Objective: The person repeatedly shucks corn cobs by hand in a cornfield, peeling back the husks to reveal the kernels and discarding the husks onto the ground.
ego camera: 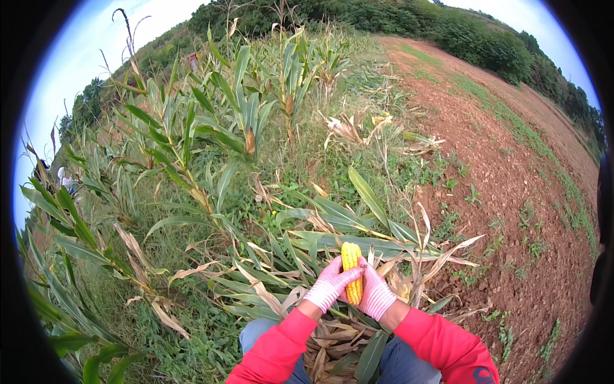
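Note:
Between my two gloved hands is a bare yellow ear of corn (352,273), held nearly upright above my knees. My left hand (333,284), in a pink-and-white striped glove, grips its left side with the thumb across the kernels. On the other side, my right hand (375,290) wears a matching glove and closes around the ear; its fingers are partly hidden behind it. Cut green corn stalks and leaves (345,240) lie just beyond my hands. Dry husks (331,345) are heaped between my legs.
Standing corn plants (249,110) fill the left and far side, some bearing brown ears. Bare red soil (508,201) slopes along the right. A pile of pale husks (350,127) lies farther ahead. At the far left, a person (67,181) is partly hidden by leaves.

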